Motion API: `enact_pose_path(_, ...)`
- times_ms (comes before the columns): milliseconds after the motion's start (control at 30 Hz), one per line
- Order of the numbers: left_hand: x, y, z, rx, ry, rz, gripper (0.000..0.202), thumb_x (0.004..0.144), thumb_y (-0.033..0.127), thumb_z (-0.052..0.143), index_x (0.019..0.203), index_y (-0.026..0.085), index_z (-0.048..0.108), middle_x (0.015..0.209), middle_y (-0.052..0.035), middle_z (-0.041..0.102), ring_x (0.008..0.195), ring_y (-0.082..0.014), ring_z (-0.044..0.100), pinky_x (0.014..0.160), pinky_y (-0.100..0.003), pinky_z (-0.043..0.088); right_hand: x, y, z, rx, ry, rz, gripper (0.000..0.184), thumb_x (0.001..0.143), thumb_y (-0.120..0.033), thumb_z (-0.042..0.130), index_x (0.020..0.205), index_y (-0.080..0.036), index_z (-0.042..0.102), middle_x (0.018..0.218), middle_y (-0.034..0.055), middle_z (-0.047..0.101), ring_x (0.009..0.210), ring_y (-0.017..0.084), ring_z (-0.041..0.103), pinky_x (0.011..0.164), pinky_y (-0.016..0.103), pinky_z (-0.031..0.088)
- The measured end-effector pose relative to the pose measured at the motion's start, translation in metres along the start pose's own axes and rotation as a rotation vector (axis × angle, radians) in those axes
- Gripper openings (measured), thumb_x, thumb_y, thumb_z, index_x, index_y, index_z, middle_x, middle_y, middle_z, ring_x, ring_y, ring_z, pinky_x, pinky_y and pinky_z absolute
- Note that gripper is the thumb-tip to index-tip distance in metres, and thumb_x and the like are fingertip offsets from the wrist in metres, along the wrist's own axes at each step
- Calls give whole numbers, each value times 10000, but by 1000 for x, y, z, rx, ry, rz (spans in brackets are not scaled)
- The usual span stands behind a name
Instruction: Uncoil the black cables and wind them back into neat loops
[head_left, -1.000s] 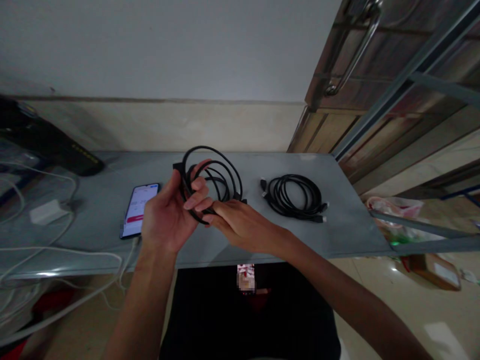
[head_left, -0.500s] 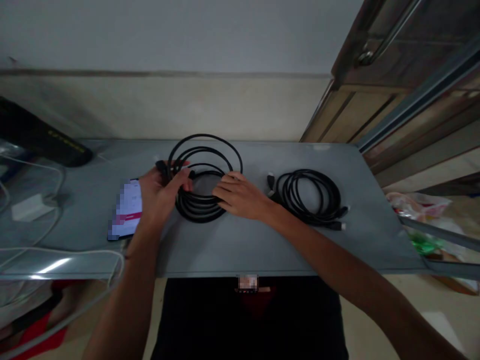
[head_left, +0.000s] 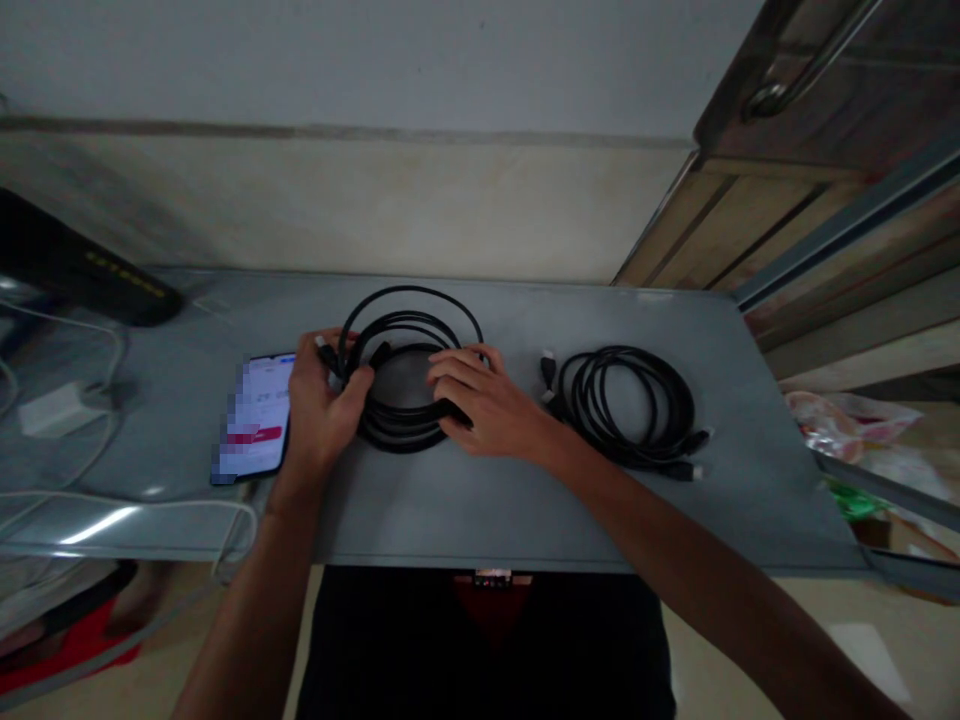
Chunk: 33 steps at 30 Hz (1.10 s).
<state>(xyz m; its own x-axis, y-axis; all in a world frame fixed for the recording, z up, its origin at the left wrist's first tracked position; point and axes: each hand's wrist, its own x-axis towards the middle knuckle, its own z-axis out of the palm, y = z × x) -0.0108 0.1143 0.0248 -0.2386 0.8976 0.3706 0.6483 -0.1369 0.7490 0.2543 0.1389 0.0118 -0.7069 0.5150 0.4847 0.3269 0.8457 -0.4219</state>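
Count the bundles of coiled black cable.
2: the held bundle, between left hand and right hand; the second bundle lies on the table to its right. Overlapping loops may hide extra cables.

Dim light, lower-left glare [head_left: 99,526], perhaps slight blur

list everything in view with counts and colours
table: 1, grey, centre
held cable coil: 1, black, centre
other cable coil: 1, black, right
phone: 1, pale screen, left
adapter: 1, white, left
cords: several, white, left
cylinder: 1, black, back left
wall: 1, grey over cream, back
door: 1, brown, upper right
metal frame: 1, grey, right
plastic: count unclear, pale and green, right
lap: 1, dark clothing, bottom
left hand: 1, bare, on held coil's left
right hand: 1, bare, on held coil's right
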Motion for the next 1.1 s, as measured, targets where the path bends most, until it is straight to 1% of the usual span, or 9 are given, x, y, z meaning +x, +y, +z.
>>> enact_pose_path(133,-1,-2,0,-50,-73,-54,408,930,295,726,1325,220,659,1293,-109,738,1203,-333,708,1135,-485,522,-1,-1,0,14,-10,-12,79,1072,-222,643,1148,-217,662,1363,154,755,1497,298,593,1295,553,344)
enact_pose_path(267,0,-3,0,-94,-121,-88,550,911,301,710,1442,191,615,1349,-138,754,1280,-350,725,1167,-501,529,-1,-2,1,-5,-37,-7,45,1084,-271,649,1110,-235,643,1230,117,771,1269,269,685,1254,536,382)
enact_pose_path(367,1,-2,0,-81,-143,-49,681,913,275,685,1572,160,559,1415,-171,744,1348,-367,715,1224,-525,507,1,-5,0,-17,-41,-7,152,1052,-320,713,1142,-228,633,1143,96,754,1170,268,684,1199,516,416)
enact_pose_path(533,-1,-9,5,-64,-157,10,776,941,223,661,1683,114,466,1476,-217,722,1435,-384,681,1282,-565,484,5,-12,1,-20,-25,18,381,1028,-546,818,1113,-227,627,1082,79,732,1097,275,681,1083,487,461)
enact_pose_path(800,-3,-22,20,-50,-64,70,915,943,136,643,1790,136,294,1411,-177,745,1333,-329,730,1219,-521,571,7,-14,4,-15,-16,33,608,885,-756,899,1082,-246,633,1077,70,725,1062,282,697,1033,481,490)
enact_pose_path(867,-2,-22,20,-61,-56,81,880,936,116,646,1762,157,346,1409,-175,740,1332,-331,729,1223,-535,570,7,-14,4,-27,-30,43,666,840,-806,905,1083,-244,646,1078,74,722,1071,288,692,1036,484,495)
enact_pose_path(933,-1,-22,19,-50,-50,103,769,938,115,647,1682,168,461,1405,-183,733,1344,-344,720,1227,-561,565,6,-14,5,-48,-36,56,693,814,-833,907,1072,-239,662,1063,73,720,1064,290,683,1031,484,497)
enact_pose_path(1000,0,-21,18,-32,-41,130,657,936,120,643,1585,171,552,1390,-189,725,1343,-353,715,1219,-576,568,6,-14,6,-76,-36,74,686,817,-837,902,1060,-235,679,1045,70,722,1056,287,677,1026,478,496)
enact_pose_path(1100,2,-20,18,-14,-38,166,567,939,128,635,1501,190,610,1374,-178,711,1318,-346,720,1205,-571,579,5,-12,8,-122,-35,90,662,842,-820,894,1077,-227,719,1049,66,738,1063,276,672,1051,468,484)
